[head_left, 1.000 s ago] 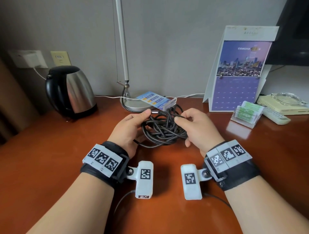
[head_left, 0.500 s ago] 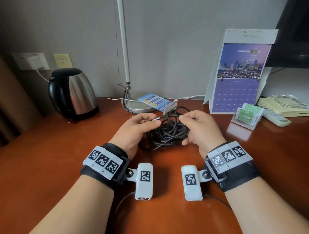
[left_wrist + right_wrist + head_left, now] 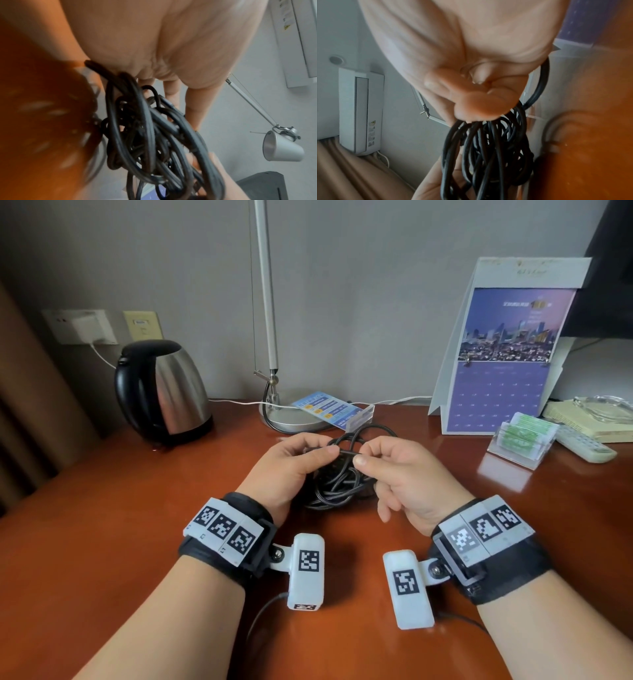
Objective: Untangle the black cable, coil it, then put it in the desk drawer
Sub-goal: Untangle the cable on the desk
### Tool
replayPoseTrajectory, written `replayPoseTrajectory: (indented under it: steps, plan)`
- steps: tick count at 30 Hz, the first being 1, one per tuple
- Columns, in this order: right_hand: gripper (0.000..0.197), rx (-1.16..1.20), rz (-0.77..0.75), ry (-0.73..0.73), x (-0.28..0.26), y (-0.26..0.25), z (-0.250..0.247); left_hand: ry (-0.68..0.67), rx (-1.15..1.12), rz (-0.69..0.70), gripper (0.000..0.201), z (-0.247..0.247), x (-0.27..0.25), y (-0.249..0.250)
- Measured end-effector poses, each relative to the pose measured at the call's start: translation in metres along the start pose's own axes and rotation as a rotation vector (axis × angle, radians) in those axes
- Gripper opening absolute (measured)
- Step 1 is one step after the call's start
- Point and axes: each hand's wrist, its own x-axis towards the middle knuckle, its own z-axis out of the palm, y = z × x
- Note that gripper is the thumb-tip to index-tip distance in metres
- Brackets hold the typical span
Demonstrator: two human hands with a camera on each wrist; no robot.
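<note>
The black cable (image 3: 337, 484) is a tangled bundle held between my hands just above the brown desk (image 3: 102, 525). My left hand (image 3: 291, 463) pinches a strand near its metal plug end at the top of the bundle. My right hand (image 3: 404, 470) pinches the same stretch of strand from the right, thumb and forefinger together. In the left wrist view the loops (image 3: 150, 142) hang thick below the palm. In the right wrist view the cable (image 3: 488, 155) hangs from my curled fingers (image 3: 476, 105). No drawer is in view.
A black and steel kettle (image 3: 161, 392) stands at the back left. A desk lamp's base (image 3: 294, 422) and a blue card holder (image 3: 337, 412) sit just behind the cable. At the right stand a calendar (image 3: 507, 364), a clear packet holder (image 3: 524, 440) and a remote (image 3: 585, 445).
Both hands have lifted the bundle a little and drawn together. The right hand's pinch has moved to the strand beside the left hand's fingertips.
</note>
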Motion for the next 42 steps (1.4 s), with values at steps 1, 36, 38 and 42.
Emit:
replayPoseTrajectory:
  steps: [1,36,38,42]
  plan:
    - [0.013,0.014,0.001,0.003,0.0,0.0,0.0,0.007,0.007,-0.003,0.013,0.0,0.001,0.0]
    - [0.018,0.372,-0.108,0.17,0.0,-0.007,-0.004,-0.349,0.305,-0.018,0.118,-0.011,-0.004,0.004]
    - [0.027,0.492,-0.135,0.075,-0.001,-0.008,-0.003,-0.333,0.346,0.003,0.119,-0.013,-0.005,0.005]
    - [0.032,0.587,-0.186,-0.002,-0.002,-0.011,-0.001,-0.175,0.333,0.099,0.085,-0.008,-0.003,0.004]
